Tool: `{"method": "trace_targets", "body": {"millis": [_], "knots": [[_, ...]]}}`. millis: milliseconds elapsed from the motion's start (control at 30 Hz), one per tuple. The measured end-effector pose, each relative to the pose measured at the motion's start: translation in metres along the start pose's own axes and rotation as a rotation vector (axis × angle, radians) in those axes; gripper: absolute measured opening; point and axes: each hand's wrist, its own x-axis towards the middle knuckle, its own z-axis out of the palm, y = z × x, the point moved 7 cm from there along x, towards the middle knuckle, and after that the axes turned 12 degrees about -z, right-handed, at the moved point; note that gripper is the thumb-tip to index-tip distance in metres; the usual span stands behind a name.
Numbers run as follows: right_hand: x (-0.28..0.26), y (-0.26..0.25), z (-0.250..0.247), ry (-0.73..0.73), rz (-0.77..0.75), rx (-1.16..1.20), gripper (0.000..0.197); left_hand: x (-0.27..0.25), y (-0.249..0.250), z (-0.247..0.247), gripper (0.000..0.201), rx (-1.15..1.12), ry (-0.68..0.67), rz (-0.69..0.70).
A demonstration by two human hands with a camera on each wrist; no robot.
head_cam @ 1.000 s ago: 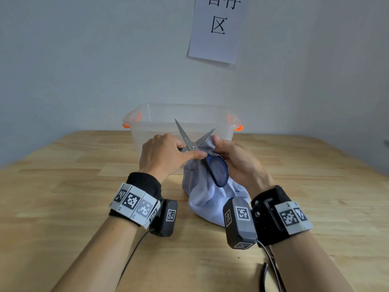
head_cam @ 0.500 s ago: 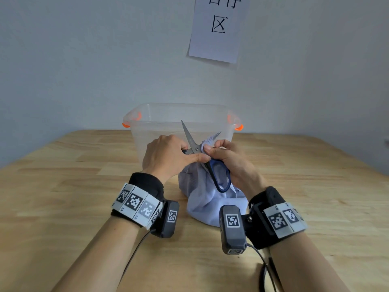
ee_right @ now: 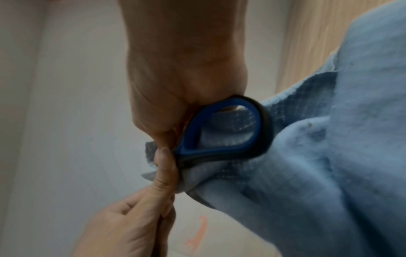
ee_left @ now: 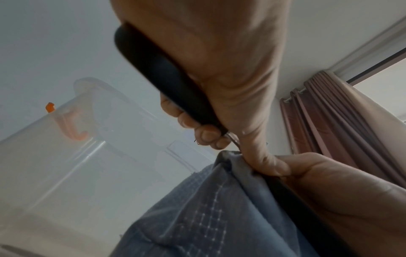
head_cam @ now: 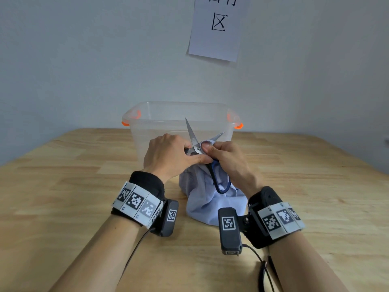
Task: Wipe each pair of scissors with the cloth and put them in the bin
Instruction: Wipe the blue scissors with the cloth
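1. The left hand [head_cam: 168, 153], left of frame centre in the head view, grasps one black handle of the scissors [head_cam: 196, 144]
2. The scissors sit at frame centre, their blades spread apart and pointing up in front of the bin [head_cam: 151, 131]
3. The right hand [head_cam: 227, 160], just right of centre, pinches the pale blue cloth [head_cam: 202, 199] around the right blade near the pivot
4. The cloth hangs down to the wooden table [head_cam: 63, 197] at lower centre; a blue-lined handle loop lies against it
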Motion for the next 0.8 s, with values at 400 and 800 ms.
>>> {"method": "trace_targets", "body": {"millis": [400,800], "knots": [[-0.001,-0.009,0.000,0.205,-0.125,-0.066,0.053,0.000,-0.002,0.001,0.071,0.018,0.016,0.046],[-0.001,0.002,-0.002,0.209,-0.070,0.057,0.041,0.000,-0.007,0.004,0.067,0.026,-0.016,-0.018]]}}
